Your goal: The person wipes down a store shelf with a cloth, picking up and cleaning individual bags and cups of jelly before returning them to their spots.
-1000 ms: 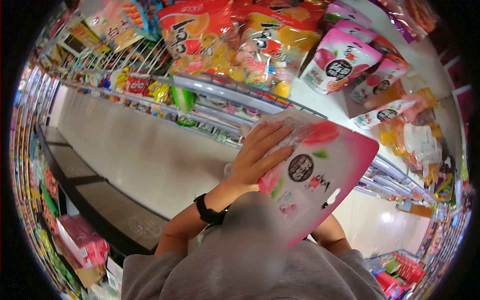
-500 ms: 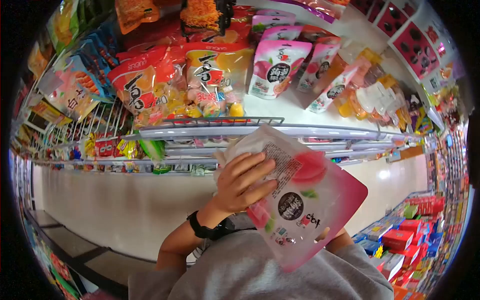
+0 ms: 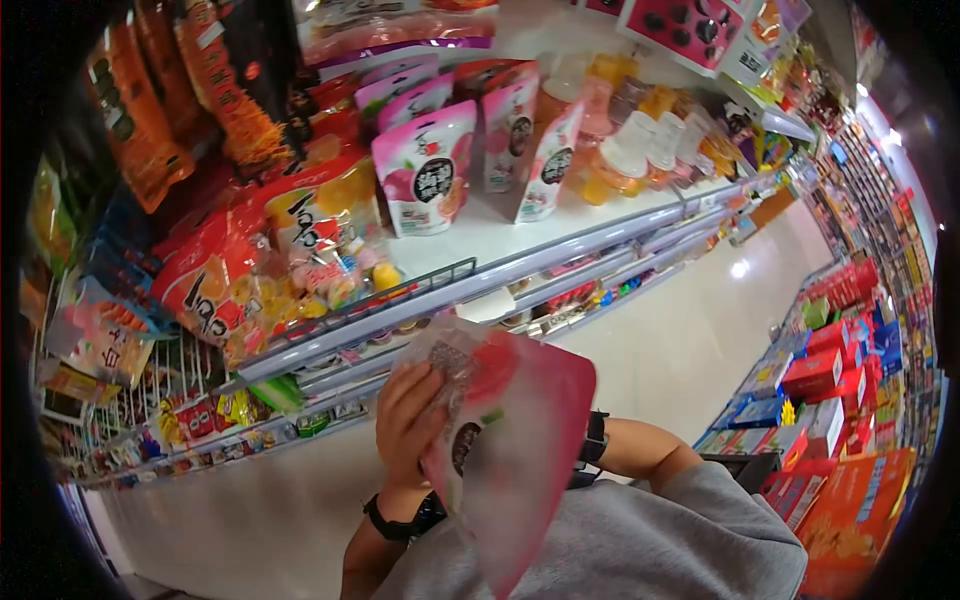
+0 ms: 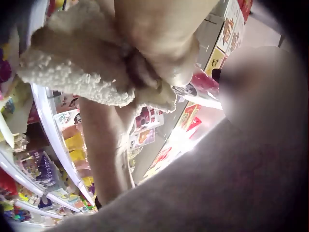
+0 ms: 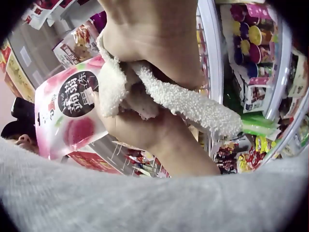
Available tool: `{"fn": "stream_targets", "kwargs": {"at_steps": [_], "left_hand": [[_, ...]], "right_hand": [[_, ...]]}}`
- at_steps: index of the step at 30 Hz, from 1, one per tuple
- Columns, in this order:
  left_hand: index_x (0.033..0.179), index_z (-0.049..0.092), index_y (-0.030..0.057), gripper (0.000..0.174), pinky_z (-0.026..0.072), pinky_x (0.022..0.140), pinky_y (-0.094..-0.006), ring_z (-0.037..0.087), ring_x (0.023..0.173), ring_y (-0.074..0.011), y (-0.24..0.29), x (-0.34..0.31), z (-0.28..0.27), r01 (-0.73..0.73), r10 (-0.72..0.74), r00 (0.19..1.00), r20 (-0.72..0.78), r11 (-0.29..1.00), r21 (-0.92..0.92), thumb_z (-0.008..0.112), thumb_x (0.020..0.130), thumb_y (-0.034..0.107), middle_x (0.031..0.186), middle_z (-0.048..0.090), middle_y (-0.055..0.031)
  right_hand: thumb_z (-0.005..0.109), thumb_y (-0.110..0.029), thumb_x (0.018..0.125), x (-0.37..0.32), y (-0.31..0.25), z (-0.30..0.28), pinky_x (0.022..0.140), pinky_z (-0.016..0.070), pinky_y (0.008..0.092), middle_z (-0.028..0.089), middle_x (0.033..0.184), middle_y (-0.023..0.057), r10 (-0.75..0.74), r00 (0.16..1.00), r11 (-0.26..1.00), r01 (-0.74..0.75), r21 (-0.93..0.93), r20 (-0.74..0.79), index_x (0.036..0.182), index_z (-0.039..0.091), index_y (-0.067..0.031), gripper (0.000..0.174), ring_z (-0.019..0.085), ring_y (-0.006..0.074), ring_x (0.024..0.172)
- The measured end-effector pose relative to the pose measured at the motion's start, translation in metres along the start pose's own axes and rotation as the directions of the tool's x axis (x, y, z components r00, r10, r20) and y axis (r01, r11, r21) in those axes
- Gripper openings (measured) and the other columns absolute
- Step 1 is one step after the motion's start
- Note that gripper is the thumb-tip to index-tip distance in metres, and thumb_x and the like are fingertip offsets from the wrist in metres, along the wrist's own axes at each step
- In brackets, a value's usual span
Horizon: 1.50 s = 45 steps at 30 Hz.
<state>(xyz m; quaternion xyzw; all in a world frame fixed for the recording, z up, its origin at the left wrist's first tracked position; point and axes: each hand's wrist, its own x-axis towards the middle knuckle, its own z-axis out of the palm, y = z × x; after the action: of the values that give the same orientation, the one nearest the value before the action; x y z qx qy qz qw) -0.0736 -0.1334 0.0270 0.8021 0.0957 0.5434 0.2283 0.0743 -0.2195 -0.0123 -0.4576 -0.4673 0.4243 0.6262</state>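
Note:
In the head view, my left hand (image 3: 405, 425) grips the left side of a pink and white pouch (image 3: 545, 400), its fingers bent over the printed face. The right wrist view shows the left thumb on the pouch's other face (image 5: 72, 108). My right hand is behind the pouch in the head view; part of it (image 5: 149, 38) shows in the right wrist view beside a white bumpy material (image 5: 183, 106), its fingertips hidden. That material (image 4: 77, 79) lies between both hands in the left wrist view.
Beyond the hands, a shelf edge (image 3: 560, 250) carries similar upright pouches (image 3: 425, 175), red candy bags (image 3: 225, 275) and clear jelly cups (image 3: 625, 150). Stacked boxes (image 3: 815, 370) stand at the right. A tiled floor (image 3: 690, 330) shows below the shelves.
The head view has turned, with the shelf now slanting up to the right. The pouch has shifted left in it and tilted more edge-on; the left hand stays on its side.

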Motion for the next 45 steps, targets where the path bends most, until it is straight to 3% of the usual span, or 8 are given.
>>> {"fn": "stream_targets", "kwargs": {"at_steps": [10,13,14,21,34,38,41,45], "left_hand": [[0.106,0.052,0.0052,0.035,0.0352,0.091,-0.0444,0.047,0.109,-0.0346,-0.017,0.025,0.081,0.000,-0.004,1.000,-0.023,0.983,-0.183,0.060,0.077,0.023,0.113,0.053,-0.0173],[0.113,0.046,-0.0091,0.037,0.0397,0.088,-0.0376,0.051,0.103,-0.0283,-0.029,0.024,0.109,0.511,-0.511,0.860,0.009,0.859,-0.046,0.054,0.082,0.011,0.113,0.052,-0.0182],[0.108,0.049,-0.0105,0.028,0.0428,0.084,-0.0325,0.054,0.097,-0.0221,-0.017,0.032,0.127,0.632,-0.713,0.701,-0.013,0.629,-0.451,0.052,0.083,0.003,0.108,0.055,-0.0146],[0.093,0.059,-0.0043,0.015,0.0423,0.075,-0.0238,0.054,0.082,-0.0100,-0.056,0.076,0.186,0.524,-0.567,0.824,-0.007,0.767,-0.370,0.058,0.082,0.005,0.091,0.060,-0.0044],[0.089,0.056,-0.0005,0.020,0.0440,0.063,-0.0244,0.056,0.070,-0.0111,-0.111,0.082,0.257,0.608,-0.624,0.782,-0.010,0.765,-0.210,0.065,0.076,0.013,0.079,0.060,-0.0032],[0.095,0.054,-0.0021,0.033,0.0457,0.065,-0.0285,0.057,0.074,-0.0120,-0.106,0.093,0.258,0.816,-0.815,0.576,0.069,0.569,-0.101,0.069,0.073,0.017,0.084,0.062,-0.0086],[0.092,0.058,-0.0012,0.030,0.0448,0.065,-0.0264,0.056,0.074,-0.0100,-0.110,0.098,0.265,0.665,-0.667,0.744,-0.044,0.745,-0.057,0.071,0.070,0.014,0.083,0.062,-0.0051],[0.098,0.053,-0.0003,0.040,0.0447,0.069,-0.0294,0.056,0.077,-0.0150,-0.101,0.097,0.262,0.648,-0.643,0.760,-0.091,0.761,0.035,0.073,0.068,0.016,0.085,0.061,-0.0088]], "right_hand": [[0.049,-0.027,0.086,0.013,-0.001,-0.067,0.099,0.0305,0.0336,0.042,0.127,0.0112,0.014,0.998,0.983,-0.025,-0.182,-0.064,0.128,0.033,-0.0022,0.051,0.041,0.0235,0.116],[0.049,-0.027,0.086,0.039,-0.009,-0.101,0.099,0.0300,0.0335,0.042,0.127,0.0113,0.003,0.998,0.972,-0.017,-0.233,-0.061,0.128,0.033,-0.0021,0.051,0.040,0.0236,0.117],[0.053,-0.025,0.084,0.044,-0.017,-0.127,0.102,0.0226,0.0304,0.037,0.132,0.0122,0.021,1.000,0.899,-0.011,-0.439,0.019,0.129,0.032,0.0001,0.056,0.033,0.0230,0.122],[0.051,-0.028,0.085,-0.012,-0.027,-0.244,0.099,0.0272,0.0310,0.042,0.127,0.0113,0.357,0.909,0.901,-0.396,-0.177,-0.217,0.127,0.036,-0.0010,0.052,0.038,0.0192,0.118],[0.057,-0.016,0.081,0.005,-0.045,-0.297,0.091,0.0352,0.0290,0.051,0.111,0.0062,0.233,0.963,0.949,-0.194,-0.249,0.137,0.114,0.047,-0.0031,0.036,0.046,0.0150,0.104],[0.056,-0.016,0.081,0.010,-0.027,-0.307,0.094,0.0328,0.0310,0.051,0.115,0.0087,0.136,0.955,0.902,-0.009,-0.431,0.265,0.117,0.046,-0.0044,0.039,0.045,0.0193,0.109],[0.056,-0.017,0.080,0.011,-0.026,-0.303,0.095,0.0329,0.0318,0.051,0.115,0.0086,0.230,0.944,0.880,-0.098,-0.465,0.237,0.114,0.048,-0.0049,0.037,0.046,0.0214,0.109],[0.055,-0.016,0.081,0.017,-0.036,-0.289,0.093,0.0341,0.0312,0.052,0.113,0.0087,0.287,0.933,0.927,-0.212,-0.310,0.218,0.113,0.049,-0.0057,0.034,0.048,0.0214,0.107]]}}
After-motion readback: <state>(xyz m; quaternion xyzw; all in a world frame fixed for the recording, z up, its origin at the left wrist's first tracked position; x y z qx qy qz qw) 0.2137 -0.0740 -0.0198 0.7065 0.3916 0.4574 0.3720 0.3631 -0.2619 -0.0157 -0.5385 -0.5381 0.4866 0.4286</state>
